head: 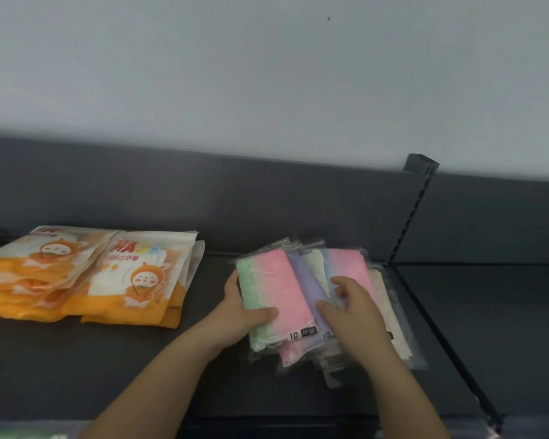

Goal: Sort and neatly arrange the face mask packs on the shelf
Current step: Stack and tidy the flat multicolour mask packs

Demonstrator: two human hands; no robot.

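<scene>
A fanned pile of pastel mask packs (301,299), long axes running front to back, is being gripped on the dark shelf (108,369): the left hand (248,312) is clasping the top green-pink pack (274,294), the right hand (352,315) pressing down. Orange cartoon packs (86,277) are lying stacked at left.

A pale grey wall (267,74) rises behind — one small dark speck (328,18) high on it. A dark slotted upright (408,217) ends in a square bracket (420,162) at top.
</scene>
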